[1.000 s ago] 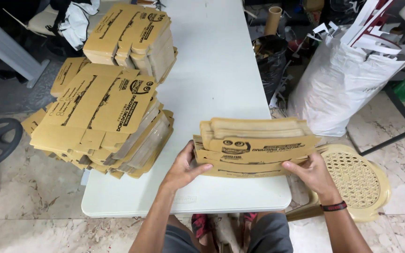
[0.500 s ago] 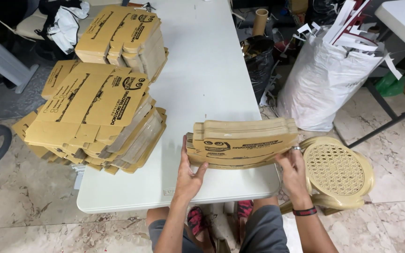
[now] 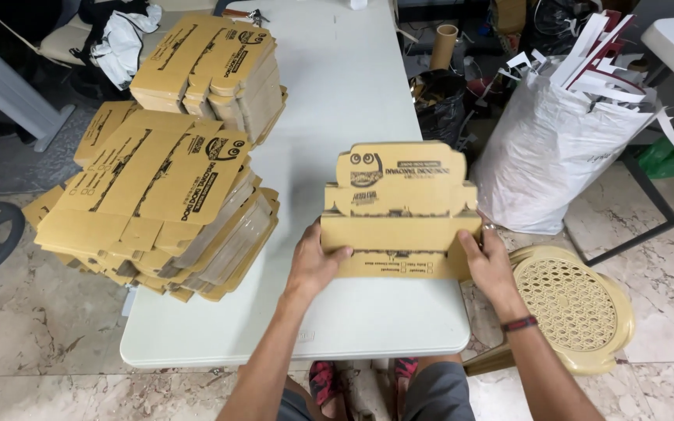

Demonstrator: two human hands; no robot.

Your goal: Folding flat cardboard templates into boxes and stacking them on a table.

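Head cam, only view you've got, so here goes.

You're holding a flat brown cardboard box blank up over the near right part of the white counter, printed face toward you. Left hand has a closed grip on the lower left edge, thumb on the front, fingers wrapped behind. Right hand is clamped the same way on the lower right corner, w/ a dark wristband just behind it. Neither hand is wide open, both are pinching cardboard.

Key relation imo: the blank's long axis runs left-right, straight across btwn your two hands, and the bulk of it stands up and away from both grips, tilted back a bit. The shaped top flap is the far end, well apart from your fingers. Both hands sit about level on the bottom band, so neither is really nearer the piece; each owns one end. Can't tell if the bottom edge touches the counter or floats just above it.

Other stuff around: a big stack of flattened boxes on the left side of the counter, hanging over its edge, and a second stack further back. Off to the right there's a white sack stuffed w/ scrap strips, a black bin beside it, and a tan plastic stool just beside your right arm.
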